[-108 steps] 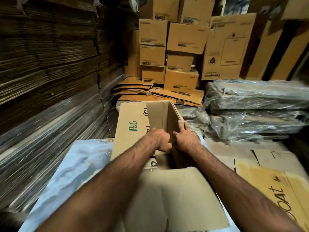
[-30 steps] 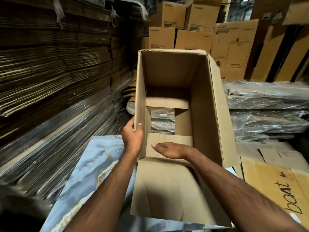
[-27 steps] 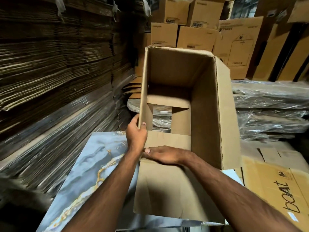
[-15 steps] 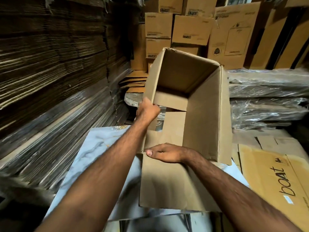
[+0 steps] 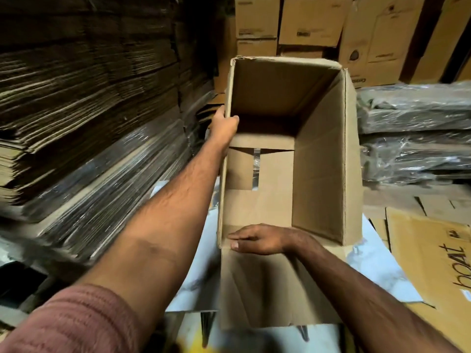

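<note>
Storage room. Stacks of flattened cardboard (image 5: pixel 89 110) on the left, closed cartons (image 5: pixel 305 21) piled at the far end, plastic-wrapped bundles (image 5: pixel 413 118) on the right. Work surface is a marble-patterned table (image 5: pixel 377 271). A flat sheet marked "boat" (image 5: pixel 433 263) lies near right.

The cardboard box (image 5: pixel 321 154) sits mid-table, opened into a rectangular tube, with its open end facing the camera. The left hand (image 5: pixel 224 126) grips the box's left wall near the far rim, thumb inside and fingers wrapped outside. The right hand (image 5: pixel 257 242) lies flat with fingers straight, pressing on the fold where the near flap (image 5: pixel 267 289) meets the box. It holds nothing.

Progress: the box looks squared up, walls standing. The bottom flaps (image 5: pixel 254 169) are folded in but not shut, with a slit between them showing the plastic behind. No tape is visible on that seam. The near flap is spread flat on the table. Likely left to do: close the bottom flaps fully, seal them, and stand the box upright.
</note>
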`<state>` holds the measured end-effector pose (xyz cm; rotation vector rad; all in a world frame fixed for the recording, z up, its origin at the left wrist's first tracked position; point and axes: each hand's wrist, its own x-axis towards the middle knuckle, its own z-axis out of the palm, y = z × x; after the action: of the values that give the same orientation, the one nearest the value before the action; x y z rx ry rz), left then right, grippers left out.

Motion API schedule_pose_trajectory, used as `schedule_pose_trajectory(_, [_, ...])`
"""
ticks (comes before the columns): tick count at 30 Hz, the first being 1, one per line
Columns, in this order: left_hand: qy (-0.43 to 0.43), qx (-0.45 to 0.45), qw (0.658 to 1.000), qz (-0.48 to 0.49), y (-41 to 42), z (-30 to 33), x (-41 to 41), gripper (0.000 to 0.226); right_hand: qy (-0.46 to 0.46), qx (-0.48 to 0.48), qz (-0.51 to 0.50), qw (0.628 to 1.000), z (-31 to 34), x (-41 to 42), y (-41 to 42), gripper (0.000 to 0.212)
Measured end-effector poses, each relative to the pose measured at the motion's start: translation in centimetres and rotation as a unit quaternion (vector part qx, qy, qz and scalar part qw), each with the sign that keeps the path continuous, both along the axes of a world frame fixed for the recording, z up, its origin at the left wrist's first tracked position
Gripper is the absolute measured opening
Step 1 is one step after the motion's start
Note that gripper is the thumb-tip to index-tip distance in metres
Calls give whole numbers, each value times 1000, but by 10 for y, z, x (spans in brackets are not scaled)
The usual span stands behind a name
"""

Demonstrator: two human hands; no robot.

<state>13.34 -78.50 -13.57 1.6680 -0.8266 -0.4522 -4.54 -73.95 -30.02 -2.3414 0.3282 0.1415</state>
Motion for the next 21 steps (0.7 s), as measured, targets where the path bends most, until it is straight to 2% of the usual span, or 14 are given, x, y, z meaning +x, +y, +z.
schedule_pose_trajectory(4, [51, -65, 996, 24, 14, -9, 15, 46, 69, 31, -44, 996, -1, 3, -14, 45])
schedule_pose_trajectory(7, [65, -105, 991, 42, 30, -16, 22, 49, 168, -79, -94, 978, -3, 13, -43, 88])
schedule_pose_trajectory(9, [88, -125, 987, 46, 42, -20, 23, 55, 232, -144, -123, 954, -7, 20, -60, 99])
schedule_pose_trajectory(13, [111, -172, 978, 33, 65, -7, 12, 60, 288, -238, -146, 916, -13, 32, -68, 100])
schedule_pose_trajectory(18, [109, -212, 971, 10, 88, 31, -3, 57, 243, -279, -190, 909, -21, 58, -77, 89])
schedule_pose_trajectory(21, [125, -238, 963, 1, 98, 48, -9, 42, 247, -296, -220, 896, -19, 61, -84, 83])
